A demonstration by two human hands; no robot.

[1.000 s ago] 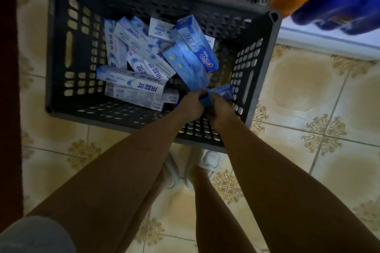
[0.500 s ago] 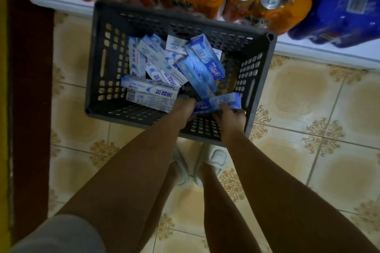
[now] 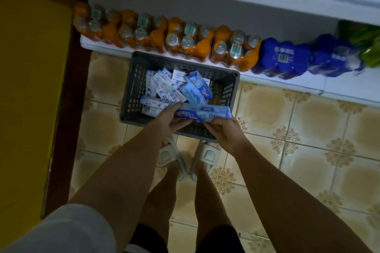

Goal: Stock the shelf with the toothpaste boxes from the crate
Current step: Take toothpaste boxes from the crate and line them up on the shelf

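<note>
Head view. A blue toothpaste box is held lengthwise above the near edge of the grey crate, which stands on the tiled floor just in front of a low white shelf ledge. The step in hand is judged to be the lift of a box out of the crate for the shelf.

To do it well, the box should be kept level and supported at both ends, so that the thin carton is not bent or crushed. It should be raised straight up until the crate rim is cleared, so that the loose boxes piled inside are not dragged along. The printed face is best turned outward before the box is set on the shelf.

The grip is as follows. The left hand is closed around the left end of the box, with the fingers curled over its far edge and the thumb below. The right hand is closed narrowly on the right part, the box pinched from beneath near its lower edge. Nothing else is touched by either hand.

Behind the crate, packs of orange bottles and blue bottle packs are lined along the ledge. Whether a second box is held under the first cannot be told.
</note>
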